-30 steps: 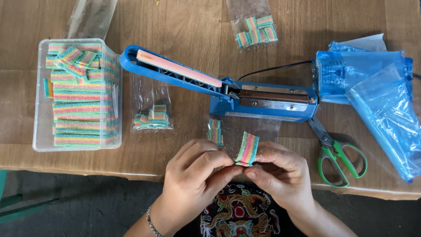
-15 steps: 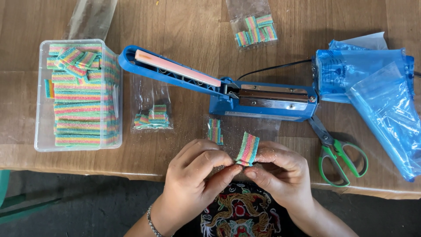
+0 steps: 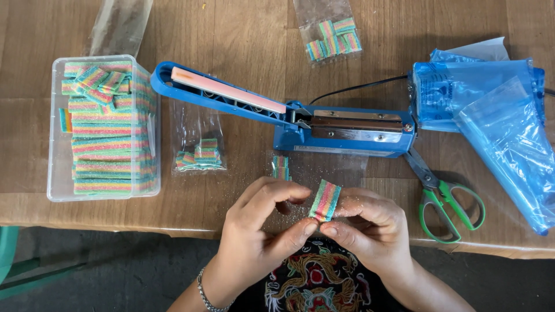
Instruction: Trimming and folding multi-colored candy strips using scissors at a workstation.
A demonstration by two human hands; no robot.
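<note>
Candy piece, a short rainbow-striped sour belt strip, is held upright between both hands just in front of the blue impulse heat sealer, over the near table edge. It is pinched at its lower end between the thumb and forefinger of the left hand, and gripped along its right side by the fingertips of the right hand; both hands are closed on the strip, not apart.

Compared with the pictures from a second and half a second ago, almost nothing is altered: the strip is seen in the same spot before the sealer, only turned slightly, and the same two-handed hold is kept. By that showing, the piece is judged to be handled in place and not yet put anywhere.

Sealer arm is raised, open. Just in front of the sealer a clear bag with a few candy bits is laid flat. Left of the sealer a second filled small bag is noted, and farther left a clear plastic tub stacked with rainbow strips. Behind the sealer another filled bag lies. Right of the sealer, green-handled scissors and blue plastic bags are set.
</note>
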